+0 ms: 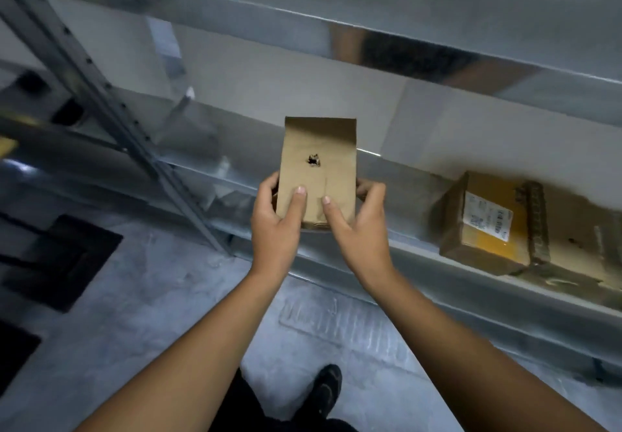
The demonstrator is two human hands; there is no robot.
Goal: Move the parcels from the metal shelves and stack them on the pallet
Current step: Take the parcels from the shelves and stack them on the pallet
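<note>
A: You had two parcels in view: one brown paper parcel [318, 169] with a single small torn hole in its face, and one taped cardboard box [488, 226] with a white label.

B: Both your grips held the paper one. Your left grip [276, 226] curled round its left edge and your right grip [356, 229] round its right, thumbs on the front. You held it in the air before the metal shelf [471, 303].

A: The box lay on that shelf, well to your right. Grey concrete floor [151, 313] lay below, with one black shoe [324, 388] showing.

Held parcel [318, 169] left of box [488, 223] on shelf [471, 293]
</note>
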